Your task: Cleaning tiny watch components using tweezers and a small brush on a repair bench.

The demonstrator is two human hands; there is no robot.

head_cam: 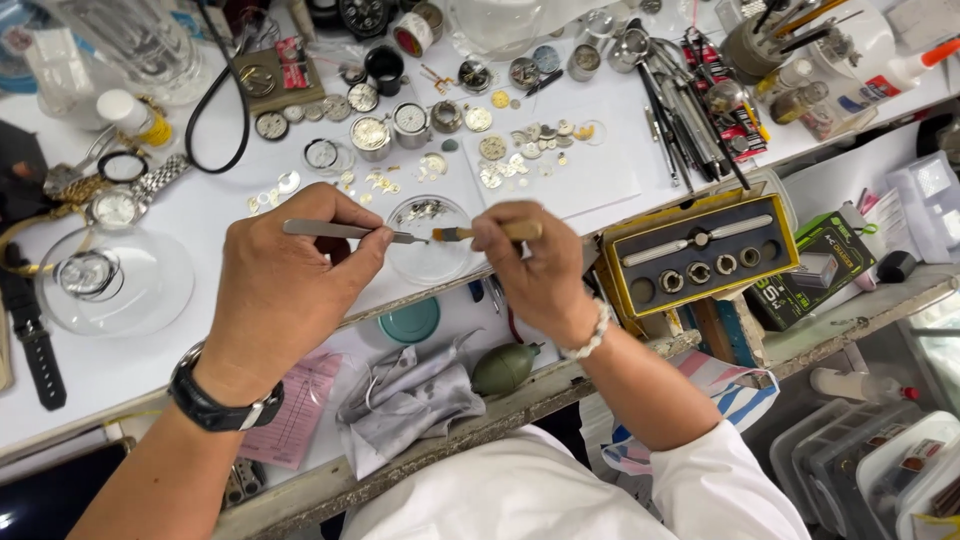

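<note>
- Over the small glass dish, which sits near the front edge of the white bench, both hands meet tip to tip.
- Left of the dish, the left hand pinches a pair of steel tweezers between thumb and forefinger; the grip is narrow and firm, and the points reach just over the dish's near rim.
- Right of the dish, the right hand is closed around a small brush with a wooden handle, its bristle end aimed at the tweezer points.
- Whatever the tweezers hold is too small to tell; a cluster of tiny metal parts lies at the far side of the dish.
- By the look of it, the step in hand is brushing a small watch part held over the dish.
- Any move from here calls for steady hands, light brush pressure and an even squeeze on the tweezers, since a part this small could spring away.
- Behind the dish, loose gears and watch movements are spread on a white sheet.
- Right of the dish stands a yellow-edged tool case; below the dish lie a grey cloth and a green rubber blower.
- Far left of the dish, a glass dome covers a watch.
</note>
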